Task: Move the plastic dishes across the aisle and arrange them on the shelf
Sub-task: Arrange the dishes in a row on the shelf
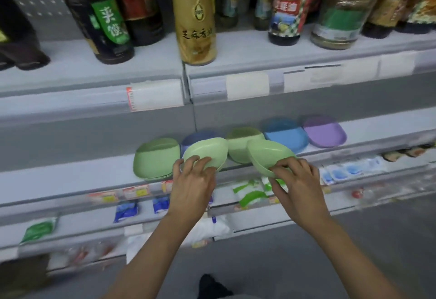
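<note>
Two green plastic bowls are gripped by their rims, one (207, 152) in the left hand (192, 180), one (266, 154) in the right hand (297, 180), above the shelf (70, 176); they are judged light, stiff and best held at the rim.

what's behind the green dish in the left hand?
Behind the green dish held by the left hand, a blue-purple dish lies on the shelf. Only its upper edge shows; the rest is covered, so its shape is unclear.
</note>
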`<state>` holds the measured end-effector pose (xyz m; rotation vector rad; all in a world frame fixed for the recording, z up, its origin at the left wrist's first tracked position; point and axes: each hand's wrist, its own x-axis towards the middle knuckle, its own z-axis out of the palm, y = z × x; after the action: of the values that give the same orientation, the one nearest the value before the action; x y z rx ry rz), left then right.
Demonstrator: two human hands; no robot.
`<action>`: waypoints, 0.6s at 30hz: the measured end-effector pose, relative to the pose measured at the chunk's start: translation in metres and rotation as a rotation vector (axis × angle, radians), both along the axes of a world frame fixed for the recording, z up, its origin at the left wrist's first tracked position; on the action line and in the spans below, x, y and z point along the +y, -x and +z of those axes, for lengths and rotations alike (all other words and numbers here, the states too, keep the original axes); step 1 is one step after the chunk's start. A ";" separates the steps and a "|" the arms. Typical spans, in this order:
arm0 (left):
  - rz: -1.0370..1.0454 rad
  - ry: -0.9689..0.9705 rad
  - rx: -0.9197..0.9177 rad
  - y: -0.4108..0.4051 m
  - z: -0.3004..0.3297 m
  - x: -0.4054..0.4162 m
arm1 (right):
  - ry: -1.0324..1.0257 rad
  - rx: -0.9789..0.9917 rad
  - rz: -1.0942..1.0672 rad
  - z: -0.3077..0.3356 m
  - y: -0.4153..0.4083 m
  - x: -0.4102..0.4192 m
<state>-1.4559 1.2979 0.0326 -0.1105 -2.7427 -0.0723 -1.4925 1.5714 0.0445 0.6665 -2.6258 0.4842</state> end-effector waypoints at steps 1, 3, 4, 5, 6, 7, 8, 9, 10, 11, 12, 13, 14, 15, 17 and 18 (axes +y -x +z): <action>0.021 0.014 0.000 0.002 0.000 -0.002 | 0.013 -0.001 0.016 0.000 0.007 -0.004; 0.047 0.031 0.014 0.007 -0.001 -0.005 | 0.041 0.001 0.034 0.000 0.021 -0.011; 0.053 0.034 0.020 0.010 -0.004 -0.006 | 0.049 0.009 0.043 -0.001 0.029 -0.013; 0.052 0.035 0.025 0.013 -0.007 -0.006 | 0.054 0.020 0.049 -0.001 0.035 -0.015; 0.047 0.034 0.025 0.016 -0.011 -0.005 | 0.058 0.036 0.051 -0.001 0.041 -0.016; 0.037 0.031 0.020 0.019 -0.015 -0.004 | 0.061 0.051 0.046 -0.001 0.047 -0.016; 0.023 0.030 0.016 0.023 -0.019 -0.002 | 0.062 0.063 0.027 -0.001 0.053 -0.015; 0.008 0.032 0.012 0.028 -0.023 0.000 | 0.064 0.071 -0.003 -0.001 0.058 -0.012; -0.004 0.032 0.004 0.033 -0.026 0.004 | 0.068 0.076 -0.034 -0.001 0.063 -0.008; -0.016 0.028 -0.008 0.040 -0.028 0.008 | 0.073 0.083 -0.060 -0.001 0.066 -0.004; -0.029 0.024 -0.020 0.047 -0.029 0.013 | 0.080 0.092 -0.080 -0.001 0.069 0.001; -0.042 0.022 -0.028 0.055 -0.030 0.018 | 0.083 0.101 -0.093 0.000 0.072 0.006; -0.053 0.019 -0.038 0.063 -0.031 0.025 | 0.082 0.106 -0.098 0.001 0.076 0.011; -0.060 0.018 -0.057 0.071 -0.031 0.032 | 0.077 0.105 -0.096 0.002 0.079 0.016; -0.068 0.027 -0.127 0.087 -0.033 0.053 | 0.072 0.097 -0.085 0.003 0.087 0.027; -0.067 0.035 -0.164 0.095 -0.035 0.064 | 0.074 0.094 -0.076 0.003 0.091 0.031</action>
<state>-1.5506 1.3619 -0.0020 -0.2156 -2.9050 -0.0548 -1.5834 1.6026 0.0476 0.5507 -2.5221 0.5119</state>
